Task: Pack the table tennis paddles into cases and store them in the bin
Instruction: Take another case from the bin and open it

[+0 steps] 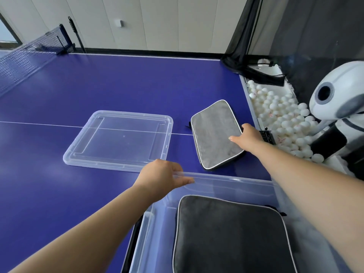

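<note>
A light grey paddle case with white piping lies on the blue table, right of centre. My right hand grips its right edge, thumb on top. A clear plastic bin stands at the near edge, and a dark grey case lies flat inside it. My left hand holds the bin's far rim at its left corner, fingers curled over the edge. No bare paddle is in sight.
The bin's clear lid lies flat on the table to the left of the light grey case. A net crosses the far left. Beyond the right table edge, a tray holds several white balls beside a white ball machine.
</note>
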